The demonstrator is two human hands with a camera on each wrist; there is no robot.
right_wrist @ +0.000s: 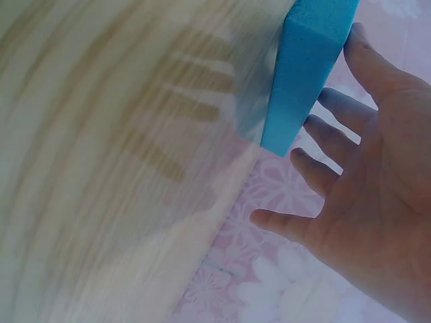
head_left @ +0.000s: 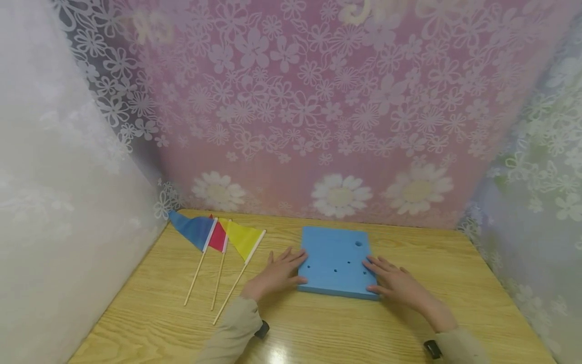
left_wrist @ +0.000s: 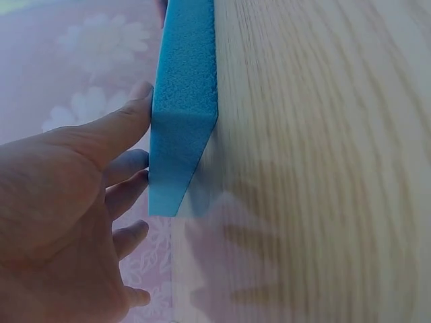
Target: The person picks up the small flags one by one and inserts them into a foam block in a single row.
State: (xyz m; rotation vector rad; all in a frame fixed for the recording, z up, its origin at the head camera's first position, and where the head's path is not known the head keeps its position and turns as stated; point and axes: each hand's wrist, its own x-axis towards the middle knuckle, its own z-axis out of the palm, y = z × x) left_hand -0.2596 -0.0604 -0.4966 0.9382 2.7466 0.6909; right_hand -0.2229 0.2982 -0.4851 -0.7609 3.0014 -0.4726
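A flat blue foam block point(head_left: 334, 242) with several small holes and one larger hole lies on the wooden table. My left hand point(head_left: 278, 275) touches its left edge, fingers spread and fairly straight. At the opposite edge, my right hand point(head_left: 400, 284) rests its fingertips on the block in the same way. The left wrist view shows the thumb and fingertips against the top edge of the foam block point(left_wrist: 182, 74). In the right wrist view, the foam block point(right_wrist: 310, 74) meets the thumb and some fingertips, while the little finger stands apart from it. Neither hand curls round anything.
Three small pennants on thin wooden sticks lie left of the block: a blue flag point(head_left: 194, 231), a red flag point(head_left: 218, 238) partly covered, and a yellow flag point(head_left: 245, 240). A floral curtain point(head_left: 309, 126) hangs behind the table point(head_left: 318, 328), with more patterned cloth at both sides.
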